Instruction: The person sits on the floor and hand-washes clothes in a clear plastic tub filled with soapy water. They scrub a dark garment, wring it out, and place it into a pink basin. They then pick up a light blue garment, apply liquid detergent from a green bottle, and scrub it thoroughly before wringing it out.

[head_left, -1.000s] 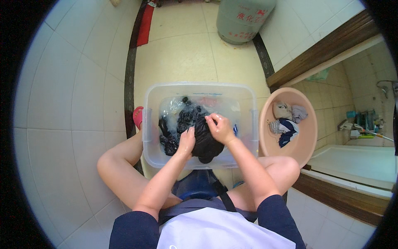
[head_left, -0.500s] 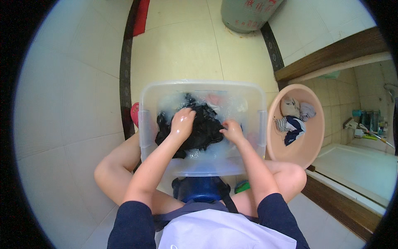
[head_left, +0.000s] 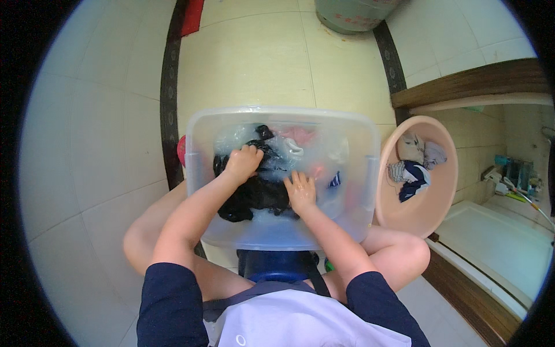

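A wet black garment [head_left: 254, 195], its kind not clear from its folds, lies bunched in cloudy water inside a translucent plastic tub [head_left: 283, 231]. My left hand [head_left: 243, 162] is curled into the upper part of the black cloth, fingertips hidden in its folds. Over the cloth's right edge, my right hand [head_left: 302, 192] rests with fingers spread, some tips at the water. Pink cloth [head_left: 298, 135] and a white piece [head_left: 293, 147] float behind my hands. A small blue-and-white striped cloth [head_left: 335, 180] shows right of my right hand.
Right of the tub, a peach basin [head_left: 417, 220] holds several garments [head_left: 413, 173]. A blue bucket-like thing [head_left: 277, 265] stands between my legs. Ahead is a grey-green cylinder [head_left: 352, 14] on the tiled floor. A wood-framed opening lies to the right.
The black garment has shifted left and nearer me, uncovering pink and striped cloth. My right hand has moved left and its fingers have spread; my left hand has moved slightly left.
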Demonstrator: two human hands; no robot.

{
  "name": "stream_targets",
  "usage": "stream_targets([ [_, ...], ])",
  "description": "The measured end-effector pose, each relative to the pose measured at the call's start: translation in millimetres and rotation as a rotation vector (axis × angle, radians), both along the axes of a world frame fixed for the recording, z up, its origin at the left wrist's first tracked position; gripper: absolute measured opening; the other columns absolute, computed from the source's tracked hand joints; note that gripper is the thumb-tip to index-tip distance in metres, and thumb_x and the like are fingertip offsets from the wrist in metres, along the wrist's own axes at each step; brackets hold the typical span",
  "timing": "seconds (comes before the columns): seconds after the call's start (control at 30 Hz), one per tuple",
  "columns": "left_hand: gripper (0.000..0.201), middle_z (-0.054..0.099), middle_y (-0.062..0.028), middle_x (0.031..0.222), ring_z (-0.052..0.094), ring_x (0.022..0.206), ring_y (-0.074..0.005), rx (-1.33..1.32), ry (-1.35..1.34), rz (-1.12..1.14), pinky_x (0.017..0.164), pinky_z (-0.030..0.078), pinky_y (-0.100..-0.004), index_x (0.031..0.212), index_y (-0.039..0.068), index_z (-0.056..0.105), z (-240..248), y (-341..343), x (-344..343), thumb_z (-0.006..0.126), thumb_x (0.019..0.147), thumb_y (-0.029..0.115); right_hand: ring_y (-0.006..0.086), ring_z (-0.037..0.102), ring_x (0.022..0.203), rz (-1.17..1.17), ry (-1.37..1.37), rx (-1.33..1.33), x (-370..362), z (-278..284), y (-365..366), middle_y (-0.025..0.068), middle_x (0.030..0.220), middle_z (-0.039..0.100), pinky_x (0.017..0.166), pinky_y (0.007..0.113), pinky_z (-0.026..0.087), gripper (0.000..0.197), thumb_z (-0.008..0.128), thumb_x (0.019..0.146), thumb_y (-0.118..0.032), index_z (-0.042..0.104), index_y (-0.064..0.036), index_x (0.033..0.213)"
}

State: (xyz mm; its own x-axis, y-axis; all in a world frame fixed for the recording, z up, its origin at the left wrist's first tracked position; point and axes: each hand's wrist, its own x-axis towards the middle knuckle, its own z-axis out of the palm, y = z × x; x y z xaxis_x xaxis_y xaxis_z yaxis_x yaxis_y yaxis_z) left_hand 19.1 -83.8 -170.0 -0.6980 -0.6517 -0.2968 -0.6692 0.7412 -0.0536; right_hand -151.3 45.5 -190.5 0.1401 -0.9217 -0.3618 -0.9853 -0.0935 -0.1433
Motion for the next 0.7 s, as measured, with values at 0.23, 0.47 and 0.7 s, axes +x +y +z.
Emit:
stream_targets([
  [0.23,0.02,0.051,-0.0011,0.071,0.052,0.071,-0.0191,-0.099,0.188,-0.334,0.056,0.042,-0.0309,0.077,0.013,0.052,98.2,6.3,47.8,0.064,0.064,0.022,0.0329,0.046,0.112,-0.203,-0.501,-0.103,5.4,-0.7,12.5,0.0125,0.118,0.046,0.092,0.043,0.04,0.072,0.075,0.059,-0.007,0.042,-0.0072,0.123],
  [0.47,0.017,0.049,0.0031,0.065,0.05,0.071,-0.0164,-0.332,0.291,-0.411,0.063,0.037,-0.0304,0.073,0.015,0.049,183.3,32.4,47.5,0.06,0.064,0.024,0.0359,0.051,0.104,-0.266,-0.482,0.107,7.0,42.9,-3.0,0.0158,0.101,0.056,0.092,0.045,0.039,0.068,0.076,0.06,-0.015,0.046,-0.011,0.121],
  [0.7,0.022,0.059,-0.0014,0.065,0.056,0.079,-0.018,-0.323,0.112,-0.151,0.075,0.037,-0.0338,0.078,0.014,0.053,231.0,29.5,71.2,0.067,0.065,0.024,0.032,0.054,0.097,-0.078,-0.519,-0.215,-41.1,126.7,-4.0,0.0143,0.095,0.062,0.091,0.042,0.039,0.035,0.073,0.056,-0.021,0.065,-0.0052,0.086],
])
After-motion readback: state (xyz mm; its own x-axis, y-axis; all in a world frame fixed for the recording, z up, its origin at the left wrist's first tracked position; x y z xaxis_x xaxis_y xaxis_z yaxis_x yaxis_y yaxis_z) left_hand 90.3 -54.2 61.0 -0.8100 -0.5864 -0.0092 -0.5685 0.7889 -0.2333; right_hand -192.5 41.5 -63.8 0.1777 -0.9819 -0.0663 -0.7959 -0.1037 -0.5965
